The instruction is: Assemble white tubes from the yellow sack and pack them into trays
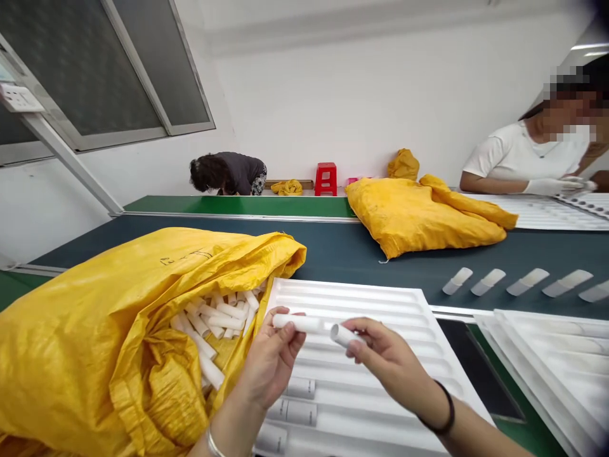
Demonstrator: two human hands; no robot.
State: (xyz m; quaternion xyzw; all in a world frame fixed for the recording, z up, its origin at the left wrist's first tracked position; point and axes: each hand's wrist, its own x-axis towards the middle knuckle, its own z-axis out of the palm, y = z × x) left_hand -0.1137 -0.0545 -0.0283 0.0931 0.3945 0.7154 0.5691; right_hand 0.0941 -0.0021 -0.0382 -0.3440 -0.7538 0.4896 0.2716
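Observation:
My left hand (271, 358) is closed round a white plastic tube (299, 323) with a narrower end pointing right. In my right hand (387, 355), thumb and fingers grip a short hollow white sleeve (346, 336), its open end facing left, close to the tube's narrow end. Whether the two parts touch, I cannot tell. Below both hands lies a white grooved tray (394, 301). Several tubes with small dark print, such as this printed tube (297, 412), rest in its near left grooves. Left of it, a yellow woven sack (95, 298) gapes open on loose white tubes (228, 317).
Several two-part tubes (527, 282) stand tilted on the dark conveyor belt (328, 244). Another yellow sack (423, 216) lies across it. Stacked trays (547, 374) are at right. A gloved co-worker (523, 158) works far right; another person (233, 171) bends near a red stool (326, 179).

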